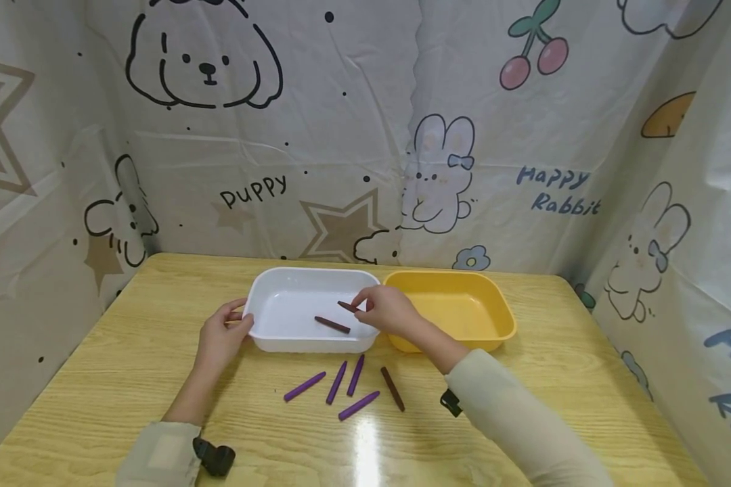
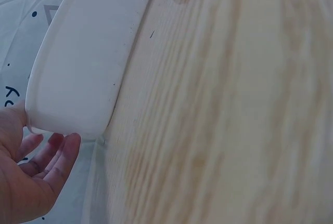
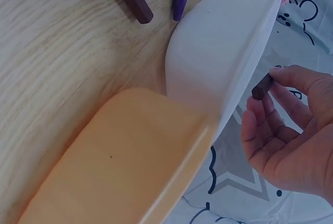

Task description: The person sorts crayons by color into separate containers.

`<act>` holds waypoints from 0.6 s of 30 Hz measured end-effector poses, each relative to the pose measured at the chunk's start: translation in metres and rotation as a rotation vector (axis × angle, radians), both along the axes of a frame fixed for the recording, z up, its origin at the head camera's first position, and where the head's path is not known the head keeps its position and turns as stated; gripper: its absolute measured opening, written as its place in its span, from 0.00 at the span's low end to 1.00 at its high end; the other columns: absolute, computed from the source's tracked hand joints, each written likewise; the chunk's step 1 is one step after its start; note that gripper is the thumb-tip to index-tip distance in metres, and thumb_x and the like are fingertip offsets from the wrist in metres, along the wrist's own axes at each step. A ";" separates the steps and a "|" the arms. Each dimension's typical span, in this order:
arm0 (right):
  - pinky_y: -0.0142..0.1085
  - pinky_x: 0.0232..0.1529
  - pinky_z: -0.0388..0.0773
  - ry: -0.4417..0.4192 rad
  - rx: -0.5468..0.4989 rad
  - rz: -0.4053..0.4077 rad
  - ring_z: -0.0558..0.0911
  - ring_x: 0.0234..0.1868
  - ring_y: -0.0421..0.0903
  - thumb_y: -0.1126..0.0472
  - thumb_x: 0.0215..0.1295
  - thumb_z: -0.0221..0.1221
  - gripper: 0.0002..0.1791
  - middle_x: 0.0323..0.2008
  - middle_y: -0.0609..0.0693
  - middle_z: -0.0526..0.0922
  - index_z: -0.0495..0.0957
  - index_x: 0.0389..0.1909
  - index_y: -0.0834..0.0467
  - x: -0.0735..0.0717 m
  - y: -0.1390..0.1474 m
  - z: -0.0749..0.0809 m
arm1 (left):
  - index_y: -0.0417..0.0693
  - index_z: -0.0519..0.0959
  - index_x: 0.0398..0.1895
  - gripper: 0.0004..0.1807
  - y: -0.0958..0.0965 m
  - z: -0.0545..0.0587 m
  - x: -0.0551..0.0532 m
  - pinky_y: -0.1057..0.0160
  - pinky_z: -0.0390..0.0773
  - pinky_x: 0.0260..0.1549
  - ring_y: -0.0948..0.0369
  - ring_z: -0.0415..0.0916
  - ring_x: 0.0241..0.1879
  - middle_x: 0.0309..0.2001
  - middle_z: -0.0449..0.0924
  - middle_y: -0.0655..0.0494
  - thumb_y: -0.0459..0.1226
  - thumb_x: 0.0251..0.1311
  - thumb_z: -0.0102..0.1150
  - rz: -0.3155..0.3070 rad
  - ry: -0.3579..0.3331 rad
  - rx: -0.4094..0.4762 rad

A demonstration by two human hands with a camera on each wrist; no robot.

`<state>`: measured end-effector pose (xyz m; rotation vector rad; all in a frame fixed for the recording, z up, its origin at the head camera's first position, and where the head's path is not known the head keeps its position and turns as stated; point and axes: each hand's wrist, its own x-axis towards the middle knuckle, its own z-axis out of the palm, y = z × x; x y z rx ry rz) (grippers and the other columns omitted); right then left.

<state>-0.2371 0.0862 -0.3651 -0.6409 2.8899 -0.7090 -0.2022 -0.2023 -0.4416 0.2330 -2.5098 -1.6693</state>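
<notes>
My right hand [image 1: 390,311] pinches a brown crayon [image 1: 346,306] between thumb and fingertips, over the right side of a white plastic tray [image 1: 311,345]. In the right wrist view the held crayon [image 3: 263,86] shows its blunt end. A second brown crayon [image 1: 332,325] lies in the white tray. At the tray's left end my left hand [image 1: 219,335] holds the rim, thumb on top and fingers against the outer wall. The left wrist view shows these fingers [image 2: 66,156] curled under the rim.
A yellow tray [image 1: 502,318] stands right beside the white one. On the wooden table [image 1: 268,446] in front lie several purple crayons [image 1: 304,386] and one brown crayon [image 1: 392,389]. Printed cloth [image 1: 341,135] hangs behind and at both sides.
</notes>
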 end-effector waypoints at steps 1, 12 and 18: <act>0.28 0.20 0.62 -0.001 0.004 0.001 0.67 0.21 0.41 0.61 0.57 0.63 0.07 0.20 0.48 0.74 0.84 0.37 0.55 -0.001 -0.001 -0.001 | 0.41 0.66 0.64 0.25 0.000 0.000 0.000 0.67 0.83 0.38 0.54 0.79 0.43 0.51 0.73 0.38 0.37 0.64 0.50 -0.001 0.001 -0.001; 0.28 0.24 0.68 -0.030 0.031 -0.009 0.71 0.26 0.42 0.59 0.58 0.63 0.08 0.26 0.48 0.78 0.83 0.38 0.54 -0.016 -0.013 -0.015 | 0.40 0.66 0.64 0.25 0.000 0.000 0.000 0.68 0.83 0.37 0.61 0.79 0.40 0.51 0.74 0.37 0.37 0.64 0.51 -0.001 0.012 -0.002; 0.28 0.25 0.67 -0.028 0.040 -0.004 0.71 0.27 0.41 0.59 0.58 0.62 0.08 0.27 0.48 0.79 0.84 0.39 0.55 -0.024 -0.020 -0.022 | 0.41 0.67 0.64 0.25 -0.001 -0.002 -0.002 0.69 0.83 0.37 0.64 0.78 0.39 0.51 0.74 0.38 0.38 0.64 0.51 0.005 0.005 -0.011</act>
